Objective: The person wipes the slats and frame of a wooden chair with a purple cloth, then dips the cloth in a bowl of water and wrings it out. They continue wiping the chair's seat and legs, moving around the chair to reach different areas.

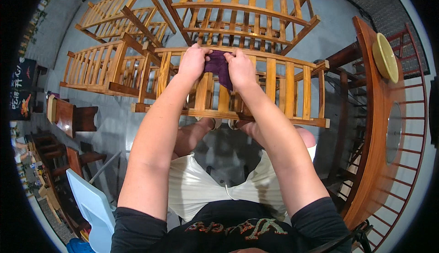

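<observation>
Purple cloth point(219, 66), bunched and dark, held between both hands against the top rail of a slatted wooden chair frame point(283, 88). Fingers of the left hand point(193, 61) are curled and pressed together over the cloth's left edge, thumb side toward the cloth. Fingers of the right hand point(240, 68) are likewise closed on its right edge, so that the cloth is pinched from both sides and a loose fold hangs down between the slats. Both forearms reach forward from the lower edge, bare to the black sleeves. Below them, the person's knees in pale shorts point(196, 189) point toward the chair frame, which lies on its side on the grey floor point(114, 129). Three more slatted frames of the same orange-brown wood point(128, 20) lie beyond and to the left. At right, a round wooden table point(372, 129) curves along the edge, with a yellow-green bowl point(385, 57) on its top. At lower left, a light blue plastic chair point(93, 207).
</observation>
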The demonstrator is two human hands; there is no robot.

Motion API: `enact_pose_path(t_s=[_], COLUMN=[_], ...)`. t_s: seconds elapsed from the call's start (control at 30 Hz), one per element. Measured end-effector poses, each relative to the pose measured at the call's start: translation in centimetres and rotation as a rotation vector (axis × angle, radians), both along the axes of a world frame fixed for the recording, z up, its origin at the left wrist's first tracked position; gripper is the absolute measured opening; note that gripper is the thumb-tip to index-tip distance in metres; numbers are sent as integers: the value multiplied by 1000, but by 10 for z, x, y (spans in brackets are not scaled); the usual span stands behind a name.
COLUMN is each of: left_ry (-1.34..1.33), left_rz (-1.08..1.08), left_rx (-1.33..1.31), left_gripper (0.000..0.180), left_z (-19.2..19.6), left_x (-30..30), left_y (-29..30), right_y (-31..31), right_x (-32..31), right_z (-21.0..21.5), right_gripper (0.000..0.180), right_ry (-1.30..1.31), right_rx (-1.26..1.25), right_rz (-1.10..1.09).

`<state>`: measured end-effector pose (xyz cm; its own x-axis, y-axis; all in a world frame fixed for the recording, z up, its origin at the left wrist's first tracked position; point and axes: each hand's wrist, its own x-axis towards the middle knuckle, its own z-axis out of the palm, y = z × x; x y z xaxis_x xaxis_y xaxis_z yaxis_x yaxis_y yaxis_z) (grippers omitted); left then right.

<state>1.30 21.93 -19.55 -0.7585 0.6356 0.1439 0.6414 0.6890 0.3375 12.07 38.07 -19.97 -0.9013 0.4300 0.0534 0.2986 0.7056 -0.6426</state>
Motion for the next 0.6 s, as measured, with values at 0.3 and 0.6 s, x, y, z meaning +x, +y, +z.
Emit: enact_pose_path(t_s=[0.3, 0.6], left_ry=[-116, -351], left_rz=[17, -246], left_rx=[-170, -459], left_gripper=[43, 34], left_z=[10, 24], left_x=[53, 91], left_y=[-29, -50], right_y=[-23, -50], right_x=[38, 80], right_z=[10, 24], right_gripper=[37, 26], right_ry=[-203, -379], right_rx=[-106, 335], right_rz=[11, 544])
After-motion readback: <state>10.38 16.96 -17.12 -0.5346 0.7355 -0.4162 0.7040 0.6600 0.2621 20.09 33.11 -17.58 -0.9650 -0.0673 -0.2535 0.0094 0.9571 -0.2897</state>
